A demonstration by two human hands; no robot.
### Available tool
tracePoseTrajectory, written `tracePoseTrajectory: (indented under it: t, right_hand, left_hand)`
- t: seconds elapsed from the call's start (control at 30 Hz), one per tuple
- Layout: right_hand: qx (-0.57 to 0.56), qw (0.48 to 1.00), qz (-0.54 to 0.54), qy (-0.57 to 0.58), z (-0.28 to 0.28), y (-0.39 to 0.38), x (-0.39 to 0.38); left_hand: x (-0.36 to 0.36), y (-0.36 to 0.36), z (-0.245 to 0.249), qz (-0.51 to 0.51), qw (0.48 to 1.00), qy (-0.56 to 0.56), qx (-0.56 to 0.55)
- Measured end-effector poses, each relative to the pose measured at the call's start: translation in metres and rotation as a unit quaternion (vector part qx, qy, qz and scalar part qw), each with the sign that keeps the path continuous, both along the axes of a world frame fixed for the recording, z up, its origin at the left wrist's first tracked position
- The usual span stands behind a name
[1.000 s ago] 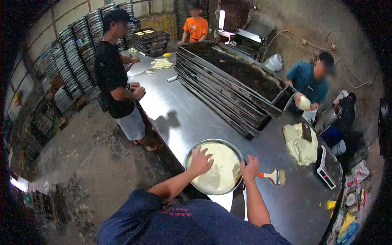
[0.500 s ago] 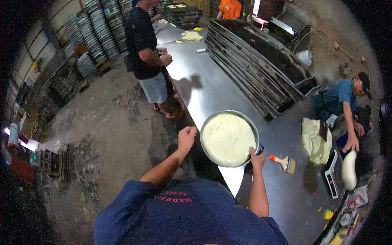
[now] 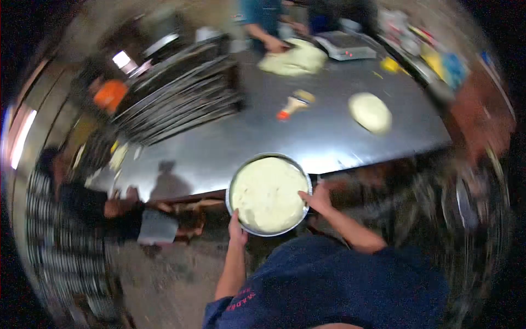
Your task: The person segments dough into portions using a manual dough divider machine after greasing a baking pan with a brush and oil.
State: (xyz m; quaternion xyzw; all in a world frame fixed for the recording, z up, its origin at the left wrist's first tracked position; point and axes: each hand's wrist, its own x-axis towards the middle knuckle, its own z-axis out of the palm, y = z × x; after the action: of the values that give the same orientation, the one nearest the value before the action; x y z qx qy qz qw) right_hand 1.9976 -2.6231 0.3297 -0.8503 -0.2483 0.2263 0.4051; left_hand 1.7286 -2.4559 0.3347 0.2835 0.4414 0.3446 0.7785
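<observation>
A round metal pan (image 3: 269, 193) filled with pale dough is held up in front of my body, off the table's near edge. My left hand (image 3: 238, 227) grips the pan's lower left rim, thumb over the edge. On the right side of the rim, my right hand (image 3: 319, 198) has hold of the pan too. Beyond it on the metal table (image 3: 219, 151) lie a brush (image 3: 296, 104) with an orange-tipped handle and a separate oval piece of dough (image 3: 370, 112).
Stacked trays (image 3: 181, 93) stand on the table's left part. At the far side a co-worker's hand (image 3: 275, 44) touches a large dough mass (image 3: 296, 59) beside a scale (image 3: 346, 46). Another person in dark clothes (image 3: 85, 205) stands at the left, blurred. Someone in orange (image 3: 110, 96) is behind the trays.
The view has swung to the right. My left hand, earlier free beside the pan, now holds its rim. The oval dough piece, earlier below the co-worker's hand, now lies apart on the table.
</observation>
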Motion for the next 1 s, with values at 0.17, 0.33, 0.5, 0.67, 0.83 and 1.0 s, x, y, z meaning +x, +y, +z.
tracePoseTrajectory:
  t: [0.17,0.33,0.5,0.67,0.83,1.0]
  right_hand:
    - [-0.011,0.987,-0.158,0.02,0.004,-0.095,-0.065]
    - [-0.003,0.954,-0.292,0.07,0.053,-0.134,-0.059]
    - [0.005,0.877,-0.451,0.168,0.026,-0.301,-0.02]
    - [0.155,0.81,-0.545,0.15,-0.038,-0.441,-0.001]
    - [0.25,0.675,-0.685,0.113,-0.023,-0.565,0.017]
    - [0.286,0.489,-0.816,0.112,-0.097,-0.614,0.076]
  left_hand:
    - [-0.014,-0.048,-0.001,-0.084,0.968,0.196,0.13]
    - [0.052,-0.032,0.04,-0.225,0.92,0.241,0.209]
    - [0.178,-0.159,0.021,-0.475,0.726,0.456,0.2]
    - [0.278,-0.268,-0.059,-0.534,0.669,0.405,0.32]
    - [0.386,-0.421,-0.011,-0.62,0.647,0.222,0.384]
    - [0.472,-0.519,0.069,-0.643,0.73,0.063,0.221]
